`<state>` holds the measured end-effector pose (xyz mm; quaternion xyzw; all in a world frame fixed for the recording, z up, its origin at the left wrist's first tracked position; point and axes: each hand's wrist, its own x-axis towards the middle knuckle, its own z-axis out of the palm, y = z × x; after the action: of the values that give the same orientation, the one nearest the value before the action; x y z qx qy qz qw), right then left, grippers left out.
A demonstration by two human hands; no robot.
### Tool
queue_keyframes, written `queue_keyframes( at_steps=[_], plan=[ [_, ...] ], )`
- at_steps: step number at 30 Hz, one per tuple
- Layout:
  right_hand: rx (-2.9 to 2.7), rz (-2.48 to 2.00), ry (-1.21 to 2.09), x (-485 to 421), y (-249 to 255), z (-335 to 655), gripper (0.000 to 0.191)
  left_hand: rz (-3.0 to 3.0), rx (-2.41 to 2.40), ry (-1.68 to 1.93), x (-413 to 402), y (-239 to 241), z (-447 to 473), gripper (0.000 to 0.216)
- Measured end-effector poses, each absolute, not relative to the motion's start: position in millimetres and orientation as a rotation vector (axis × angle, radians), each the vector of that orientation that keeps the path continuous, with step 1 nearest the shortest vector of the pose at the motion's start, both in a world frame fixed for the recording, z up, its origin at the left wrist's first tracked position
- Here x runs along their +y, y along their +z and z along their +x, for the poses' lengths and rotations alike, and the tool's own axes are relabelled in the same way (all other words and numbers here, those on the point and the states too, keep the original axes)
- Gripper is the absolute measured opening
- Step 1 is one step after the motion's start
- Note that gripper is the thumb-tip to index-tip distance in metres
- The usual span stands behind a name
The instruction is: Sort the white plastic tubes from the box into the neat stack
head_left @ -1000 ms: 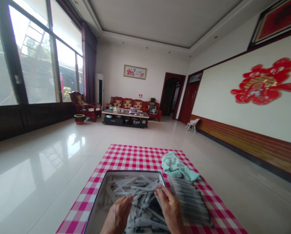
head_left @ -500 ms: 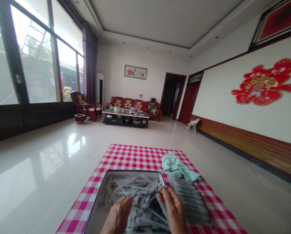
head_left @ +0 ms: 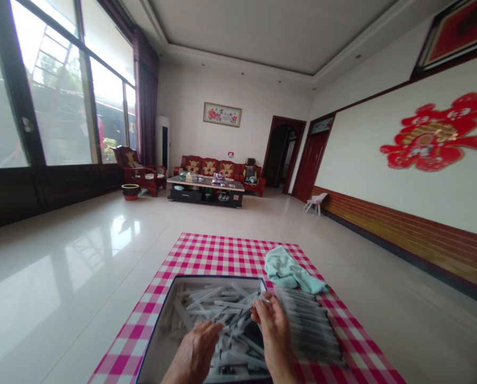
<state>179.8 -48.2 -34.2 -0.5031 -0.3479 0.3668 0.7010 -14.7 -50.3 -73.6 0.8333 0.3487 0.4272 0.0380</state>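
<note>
One checked cloth (head_left: 222, 256), pink and white, carries everything. On it sits one dark-rimmed box (head_left: 161, 322) holding a heap of pale strips (head_left: 218, 306), too many and too tangled to count. Just right of the box lies one tidy row of strips (head_left: 312, 333), and beyond it one crumpled teal rag (head_left: 288, 271).

Two hands are in the box. The left hand (head_left: 194, 354) lies palm-down and slack on the heap, gripping nothing. The right hand (head_left: 274, 330) has its fingertips drawn together by the box's far right corner; whether they hold a strip, I cannot tell.

Since half a second ago the right fingertips have shifted slightly left, while the left hand has stayed put.

The heaped strips point every way, mostly across or diagonally. Each strip in the row lies with its long axis left to right.
</note>
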Motion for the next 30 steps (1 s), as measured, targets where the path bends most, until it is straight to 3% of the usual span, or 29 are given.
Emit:
queue_keyframes(
  at_steps=[8, 16, 20, 25, 30],
  plan=[
    [-1.042, -1.157, 0.832, -46.9, -60.0, 144.4, 0.029, 2.505, 1.082, 1.400, -45.6, -80.3, -16.0, 0.031],
    [-1.492, -1.201, 0.653, -57.4, -41.8, 144.4, 0.027, 2.434, 1.097, 1.526, -47.6, -75.3, -15.2, 0.030],
    [-1.735, -1.300, 0.663, -61.9, -27.7, 162.1, 0.020, 2.357, 1.147, 1.470, -45.7, -74.8, -16.0, 0.027],
    [-2.277, -1.366, 0.786, -63.9, -27.3, 179.5, 0.029, 2.305, 1.146, 1.391, -42.2, -73.4, -16.1, 0.023],
    [-2.398, -1.562, 0.733, -56.8, -34.0, 172.9, 0.021, 2.292, 1.116, 1.384, -41.1, -74.4, -16.2, 0.022]
  ],
)
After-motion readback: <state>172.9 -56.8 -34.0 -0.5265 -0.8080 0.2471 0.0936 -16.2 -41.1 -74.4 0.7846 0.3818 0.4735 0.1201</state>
